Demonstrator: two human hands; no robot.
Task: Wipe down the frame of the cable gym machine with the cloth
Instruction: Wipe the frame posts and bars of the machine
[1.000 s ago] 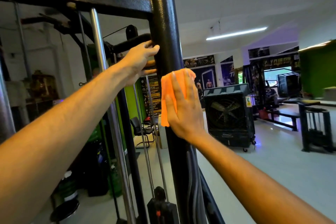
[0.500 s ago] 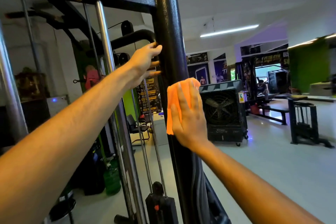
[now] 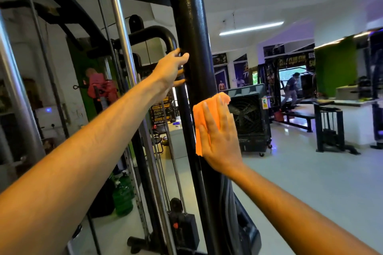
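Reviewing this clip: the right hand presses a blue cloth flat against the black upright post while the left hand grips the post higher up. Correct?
Not quite. The head view shows the cloth is orange, not blue. The right hand presses it flat on the black upright post; the left hand grips higher up.

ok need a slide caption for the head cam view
Right hand presses an orange cloth flat against the black upright post while the left hand grips it higher up.

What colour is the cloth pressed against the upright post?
Orange cloth, seen in the head view.

Cloth on post, under right hand; left hand above.
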